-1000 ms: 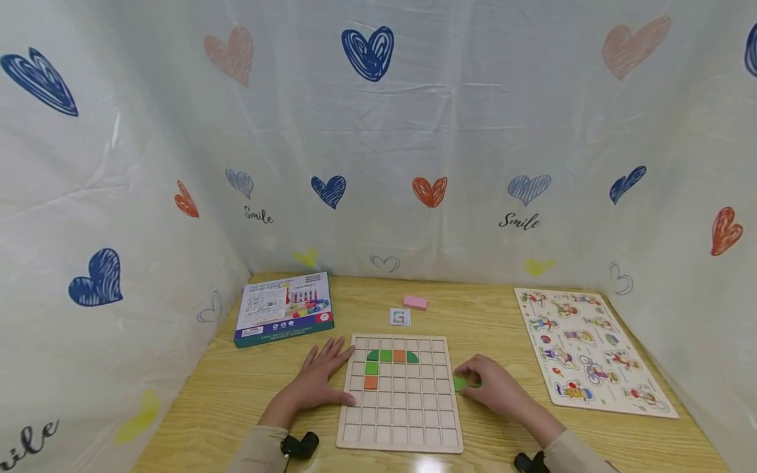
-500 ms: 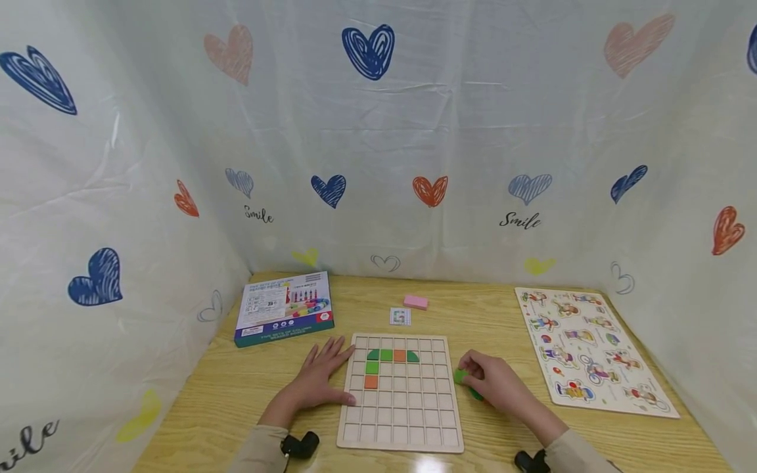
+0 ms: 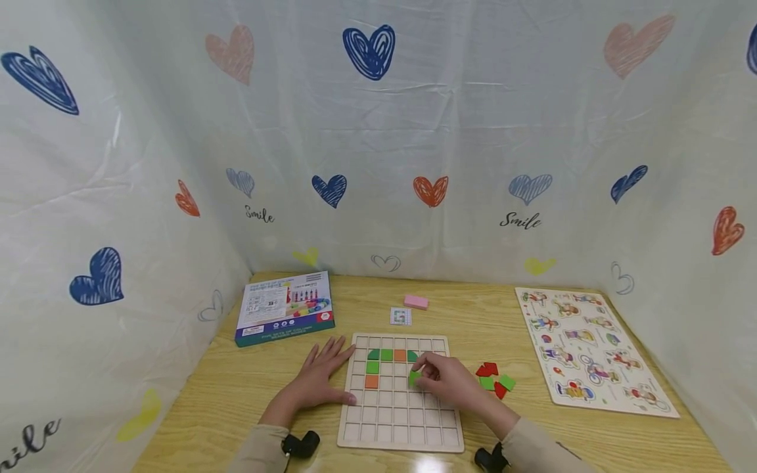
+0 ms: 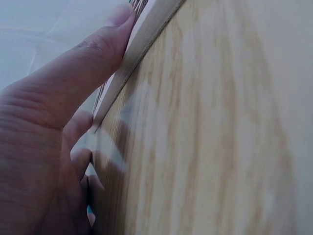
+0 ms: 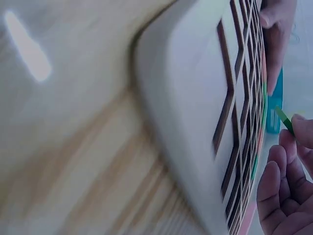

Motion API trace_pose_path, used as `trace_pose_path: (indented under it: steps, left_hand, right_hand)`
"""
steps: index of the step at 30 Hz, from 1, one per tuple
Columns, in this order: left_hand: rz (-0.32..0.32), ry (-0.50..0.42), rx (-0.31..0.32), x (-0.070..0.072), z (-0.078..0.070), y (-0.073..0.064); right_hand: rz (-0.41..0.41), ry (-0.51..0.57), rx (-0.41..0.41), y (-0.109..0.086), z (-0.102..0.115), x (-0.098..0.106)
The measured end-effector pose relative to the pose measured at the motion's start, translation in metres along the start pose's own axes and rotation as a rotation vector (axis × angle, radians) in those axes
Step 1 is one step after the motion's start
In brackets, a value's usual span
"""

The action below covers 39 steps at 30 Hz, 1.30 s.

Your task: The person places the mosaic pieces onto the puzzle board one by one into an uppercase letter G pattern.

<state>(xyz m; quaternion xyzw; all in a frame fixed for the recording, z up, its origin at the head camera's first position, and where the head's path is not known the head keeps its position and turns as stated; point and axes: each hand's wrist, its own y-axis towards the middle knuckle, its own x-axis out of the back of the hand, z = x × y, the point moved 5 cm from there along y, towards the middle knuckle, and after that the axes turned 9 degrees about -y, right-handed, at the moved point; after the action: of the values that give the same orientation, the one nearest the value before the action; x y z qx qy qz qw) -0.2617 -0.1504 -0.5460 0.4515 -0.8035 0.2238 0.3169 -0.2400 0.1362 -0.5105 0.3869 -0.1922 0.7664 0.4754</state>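
A wooden grid board (image 3: 399,435) lies on the table, with green and orange pieces set in some of its upper squares. Between thumb and fingertips my right hand (image 3: 451,381) pinches a light green square tile (image 3: 413,379) over the board's right half. In the right wrist view that tile (image 5: 284,119) is tilted and seen edge-on, above the grid. My left hand (image 3: 317,379) rests at the board's left edge with fingers spread, its thumb (image 4: 105,49) against the rim. An orange square (image 3: 371,381) sits in the grid near the left side.
Several loose red and green pieces (image 3: 487,383) lie right of the board. A small pattern card (image 3: 400,316) and a pink block (image 3: 416,302) are behind it. A game box (image 3: 286,309) stands back left, and a picture puzzle board (image 3: 591,355) lies at the right.
My right hand has picked up a green tile from beside the board and carried it left over the grid. The loose pieces it covered now show. The left hand has stayed put.
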Motion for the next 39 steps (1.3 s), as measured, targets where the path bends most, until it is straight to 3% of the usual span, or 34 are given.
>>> trace_pose_path:
  steps: [13, 19, 29, 39]
  left_hand:
    - [-0.009, 0.017, -0.006, -0.001, -0.001, 0.000]
    - [-0.011, 0.006, -0.012, 0.001, -0.004, 0.000]
    - [-0.010, 0.006, -0.003, 0.002, -0.004, -0.001]
    - [-0.012, -0.004, 0.005, 0.001, -0.003, -0.002]
  right_hand:
    - [0.103, 0.015, 0.086, 0.026, 0.047, -0.039]
    - [0.127, -0.018, 0.075, 0.032, 0.057, -0.051]
    - [0.147, -0.096, 0.067, 0.031, 0.064, -0.057]
    - [0.122, -0.020, 0.070, 0.020, 0.055, -0.044]
